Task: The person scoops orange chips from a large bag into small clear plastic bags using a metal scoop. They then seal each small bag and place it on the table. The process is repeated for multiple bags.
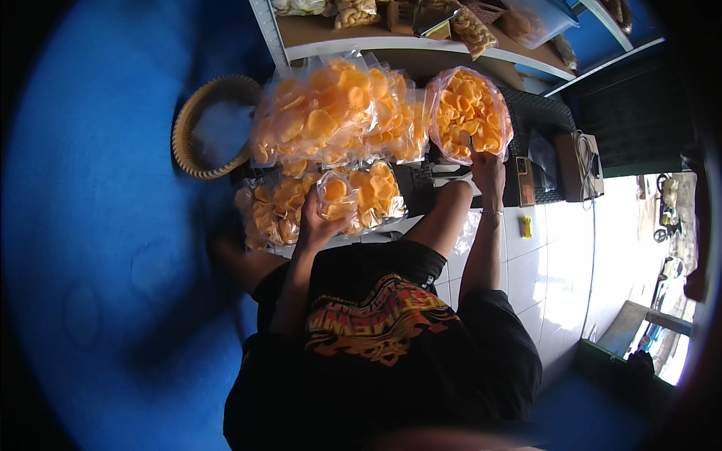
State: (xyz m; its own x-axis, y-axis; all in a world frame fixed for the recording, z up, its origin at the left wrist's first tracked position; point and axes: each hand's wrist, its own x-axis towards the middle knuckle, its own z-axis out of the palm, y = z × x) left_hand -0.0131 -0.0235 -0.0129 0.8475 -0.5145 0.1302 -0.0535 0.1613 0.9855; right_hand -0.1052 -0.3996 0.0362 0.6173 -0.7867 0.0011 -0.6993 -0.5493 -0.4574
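My left hand [320, 221] grips a clear plastic bag [336, 194] with a few orange crackers inside, held above filled packets near my knees. My right hand [487, 169] is closed around the handle of tongs or a similar utensil [468, 138], whose far end reaches into the crackers. Those orange crackers [465, 101] fill a large pinkish plastic bag [435, 138] with a wide-open mouth. To its left lies a heap of filled clear packets [333, 107]. More packets [276, 208] lie closer to me, partly behind my left hand.
A woven basket [183, 138] containing clear plastic stands at the left. Right of my right hand are a phone [524, 181] and a cardboard box [575, 163] with a cable. A yellow packet [527, 227] lies on the tiled floor [524, 276]. Shelving [395, 45] with snack bags rises behind.
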